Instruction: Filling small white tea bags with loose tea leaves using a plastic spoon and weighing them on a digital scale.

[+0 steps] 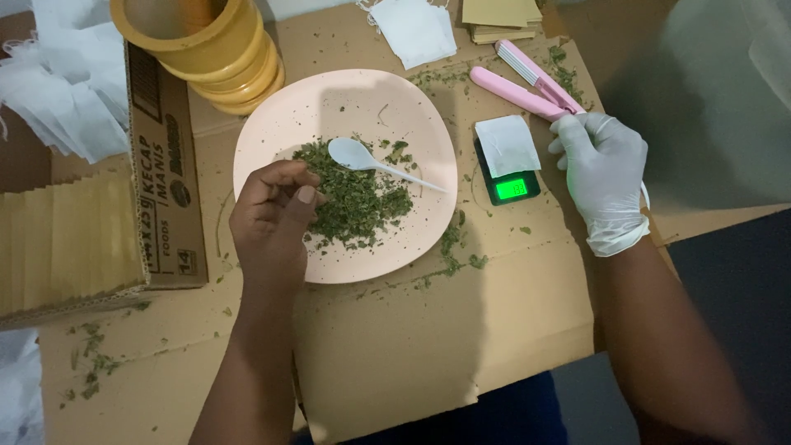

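A bare left hand (pixel 276 210) pinches dried green herb (pixel 354 202) on a pink plate (pixel 346 103). The gloved right hand (pixel 601 169), fingers curled, grips a pink sealing tool (pixel 527 82) beside a small scale (pixel 507 185).

Flattened cardboard sheet (pixel 395 346) carries a pink plate (pixel 329 103), small scale (pixel 511 188), pink sealer (pixel 531 86), yellow cups (pixel 210 49) and leaf crumbs (pixel 457 247).

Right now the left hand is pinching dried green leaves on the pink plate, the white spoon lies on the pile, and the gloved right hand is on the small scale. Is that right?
Not quite. In the head view the gloved right hand rests at the pink flat sealing tool, beside the small scale, not on it. The left hand, dried green leaves, pink plate and white spoon are as you said.
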